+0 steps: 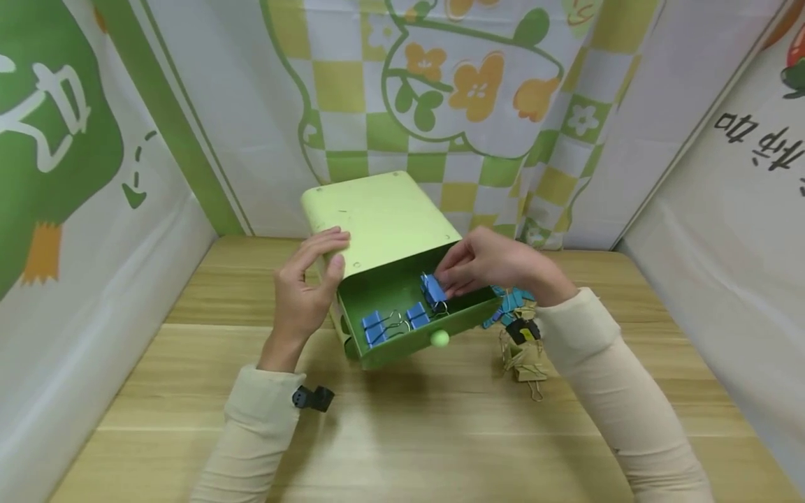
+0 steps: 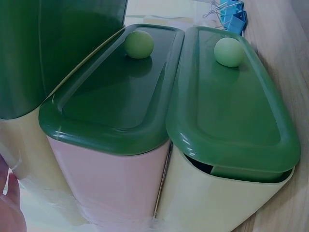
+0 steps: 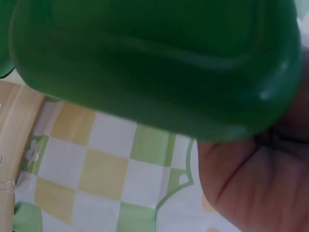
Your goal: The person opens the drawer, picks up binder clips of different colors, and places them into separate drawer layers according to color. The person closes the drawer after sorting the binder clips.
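Note:
A light-green drawer cabinet [image 1: 383,216] stands on the table, its top dark-green drawer [image 1: 396,347] pulled out. Several blue binder clips [image 1: 374,328] lie inside, towards the drawer's front. My right hand [image 1: 484,262] reaches in over the drawer's right side and pinches a blue binder clip [image 1: 434,290] between thumb and fingers. In the right wrist view, the drawer front [image 3: 159,72] hides its fingers. My left hand [image 1: 308,279] rests on the cabinet's left front corner, fingers extended over the top and thumb by the front edge.
Right of the cabinet lies a pile of light-blue binder clips [image 1: 514,302], gold binder clips [image 1: 527,363] and a black one. The left wrist view shows two lower drawers [image 2: 111,92] with round green knobs. A patterned curtain [image 1: 352,84] hangs behind the table.

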The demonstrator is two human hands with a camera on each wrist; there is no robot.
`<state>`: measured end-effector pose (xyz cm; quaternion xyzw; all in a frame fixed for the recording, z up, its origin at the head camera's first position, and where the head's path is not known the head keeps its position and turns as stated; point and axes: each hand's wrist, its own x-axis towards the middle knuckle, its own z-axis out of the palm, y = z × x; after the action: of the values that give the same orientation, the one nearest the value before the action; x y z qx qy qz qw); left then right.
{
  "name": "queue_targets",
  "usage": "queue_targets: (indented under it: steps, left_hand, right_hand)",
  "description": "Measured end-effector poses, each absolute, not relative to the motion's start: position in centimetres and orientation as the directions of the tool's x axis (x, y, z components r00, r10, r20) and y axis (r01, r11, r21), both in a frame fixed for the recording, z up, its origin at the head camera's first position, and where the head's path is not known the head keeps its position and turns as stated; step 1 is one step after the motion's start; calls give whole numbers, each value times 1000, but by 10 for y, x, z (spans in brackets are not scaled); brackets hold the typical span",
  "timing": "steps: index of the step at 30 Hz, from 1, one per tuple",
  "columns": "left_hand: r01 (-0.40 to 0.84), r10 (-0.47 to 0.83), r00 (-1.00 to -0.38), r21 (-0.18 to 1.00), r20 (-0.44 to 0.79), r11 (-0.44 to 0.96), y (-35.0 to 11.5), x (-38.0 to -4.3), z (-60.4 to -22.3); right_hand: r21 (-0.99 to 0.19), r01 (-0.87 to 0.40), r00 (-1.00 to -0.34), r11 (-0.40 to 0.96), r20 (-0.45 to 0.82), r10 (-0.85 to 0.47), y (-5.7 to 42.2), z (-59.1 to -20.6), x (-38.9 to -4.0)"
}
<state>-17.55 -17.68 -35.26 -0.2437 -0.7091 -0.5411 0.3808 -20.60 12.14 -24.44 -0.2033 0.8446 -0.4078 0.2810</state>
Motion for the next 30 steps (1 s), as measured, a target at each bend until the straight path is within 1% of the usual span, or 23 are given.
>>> queue_targets:
  steps: [4, 8, 10, 14, 17, 22, 26, 30]
  left_hand:
    - [757, -67, -593, 585, 802, 292, -177, -175, -353]
    - [760, -70, -591, 583, 804, 288, -176, -175, -353]
    - [761, -73, -589, 583, 805, 284, -176, -176, -353]
    - [764, -75, -586, 581, 807, 280, -176, -176, -354]
    - [765, -80, -585, 582, 807, 277, -177, -177, -355]
    - [763, -83, -586, 583, 806, 278, -176, -178, -356]
    - [759, -80, -591, 586, 803, 284, -176, -177, -355]
    - [753, -77, -596, 590, 799, 290, -176, -176, -353]
  right_hand:
    - [-796, -131, -748, 590, -311, -586, 117, -247, -203]
    - [-759, -173, -755, 628, -307, -579, 117, -247, -201]
    - [-723, -196, -775, 662, -300, -557, 118, -243, -200]
    - [-638, -255, -829, 727, -243, -503, 122, -232, -197]
    - [-609, -275, -857, 744, -196, -477, 127, -223, -195]
    - [-640, -243, -892, 729, -148, -427, 143, -212, -192]
    - [-672, -190, -925, 716, -122, -359, 159, -208, -192]
    - [-695, -119, -952, 709, -122, -280, 176, -209, -195]
